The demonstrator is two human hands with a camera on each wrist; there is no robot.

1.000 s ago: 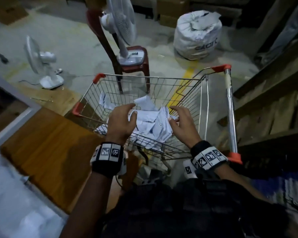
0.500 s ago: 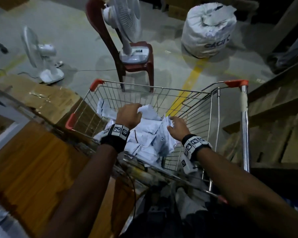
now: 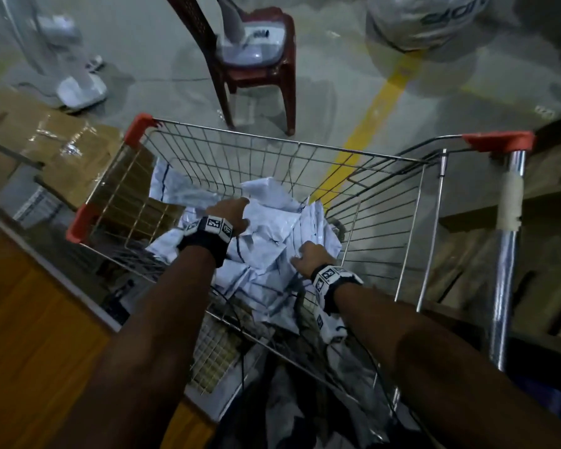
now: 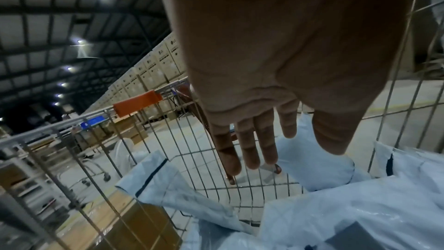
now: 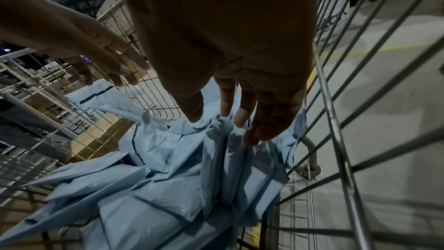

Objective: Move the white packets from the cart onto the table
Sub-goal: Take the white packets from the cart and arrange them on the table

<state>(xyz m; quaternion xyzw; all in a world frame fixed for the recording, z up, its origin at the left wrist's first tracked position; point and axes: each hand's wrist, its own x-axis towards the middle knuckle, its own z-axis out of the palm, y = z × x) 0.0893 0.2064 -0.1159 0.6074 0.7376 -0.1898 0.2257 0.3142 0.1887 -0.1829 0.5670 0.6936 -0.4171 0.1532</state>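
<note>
We're leaning over the cart (image 3: 292, 147), a wire-mesh basket w/ orange plastic corner caps and a chrome handle bar w/ tape wrapped on it. Around it: a dark red plastic chair (image 3: 259, 72) w/ a fan base (image 3: 256, 43) on its seat, a 2nd fan (image 3: 75, 82) on the concrete floor at left, taped cardboard boxes (image 3: 62, 144) against the cart's left side, a big white sack (image 3: 425, 21) far right, a yellow floor line (image 3: 379, 115). The wood table (image 3: 30, 335) sits at our lower left, well apart from the load. The packets (image 3: 266, 247), thin crinkly white plastic mailers w/ dark seam lines, lie heaped in the basket; too tangled to count. Both arms reach over the near mesh wall. Left hand (image 4: 276, 75) is spread flat, fingers straight, above the pile, holding nothing. Right hand (image 5: 240, 67) has its fingertips (image 5: 254, 134) on the packets' upright edges; we can't tell if it's gripping them.
</note>
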